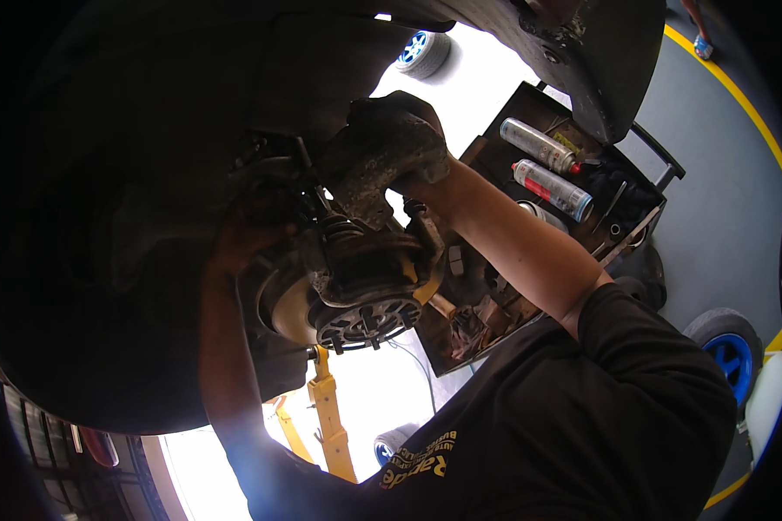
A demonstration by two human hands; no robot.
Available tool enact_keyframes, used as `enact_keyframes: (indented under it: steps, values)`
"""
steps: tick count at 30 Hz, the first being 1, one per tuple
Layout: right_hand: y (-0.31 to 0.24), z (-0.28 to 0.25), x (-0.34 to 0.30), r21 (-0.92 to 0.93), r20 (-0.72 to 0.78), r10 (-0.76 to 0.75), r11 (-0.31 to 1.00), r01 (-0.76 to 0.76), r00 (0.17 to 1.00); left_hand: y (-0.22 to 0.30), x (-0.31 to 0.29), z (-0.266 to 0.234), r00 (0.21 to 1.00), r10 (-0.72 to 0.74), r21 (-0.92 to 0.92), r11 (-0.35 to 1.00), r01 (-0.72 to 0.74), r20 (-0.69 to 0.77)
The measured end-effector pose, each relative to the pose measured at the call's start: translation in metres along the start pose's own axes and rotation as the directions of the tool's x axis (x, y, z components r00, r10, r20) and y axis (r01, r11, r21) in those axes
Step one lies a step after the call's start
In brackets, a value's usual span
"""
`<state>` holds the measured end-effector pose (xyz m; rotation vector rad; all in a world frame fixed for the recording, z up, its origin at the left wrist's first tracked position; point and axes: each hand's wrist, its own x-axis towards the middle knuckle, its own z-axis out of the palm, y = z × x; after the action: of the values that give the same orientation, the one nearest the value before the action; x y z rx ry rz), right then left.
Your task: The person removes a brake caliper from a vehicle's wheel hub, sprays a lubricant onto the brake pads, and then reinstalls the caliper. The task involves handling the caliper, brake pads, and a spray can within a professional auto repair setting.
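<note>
Above me hangs a brake assembly with a round brake disc (288,308) and a studded wheel hub (369,323). A dark coil spring (339,227) or ribbed boot sits over it. My left hand (239,241) reaches up in deep shadow on the left of the disc. Its fingers look curled against a part beside the disc, and what they grip is too dark to make out. My right hand (426,181) is raised on the other side, mostly hidden by a mottled grey, rough-surfaced piece (382,161). Its fingers do not show.
To the right stands a dark tool cart (517,104) holding two spray cans (539,144), loose tools and crumpled rags (471,334). A yellow stand (328,417) rises below the hub. Blue-rimmed wheels (728,360) lie around the floor. A person's foot (703,47) shows at the upper right.
</note>
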<state>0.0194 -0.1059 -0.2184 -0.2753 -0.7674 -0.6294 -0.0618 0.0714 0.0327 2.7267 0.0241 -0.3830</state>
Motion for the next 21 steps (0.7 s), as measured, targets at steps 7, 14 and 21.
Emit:
enact_keyframes:
  steps: [7, 14, 21]
  values:
    - [0.014, -0.006, -0.008, 0.393, -0.059, 0.307, 0.882, -0.261, 0.950, 0.037, 0.019, -0.009, 0.970, -0.058, 0.052, 0.998, 0.047, 0.238]
    - [0.017, -0.020, 0.005, -0.427, 0.010, -0.070, 0.902, 0.067, 0.997, 0.048, 0.019, -0.002, 0.958, 0.020, 0.006, 1.000, -0.023, 0.285]
    - [0.021, -0.015, -0.006, 0.083, -0.205, 0.454, 0.891, -0.446, 0.867, 0.039, -0.006, 0.006, 0.996, 0.040, 0.018, 0.999, -0.042, 0.078]
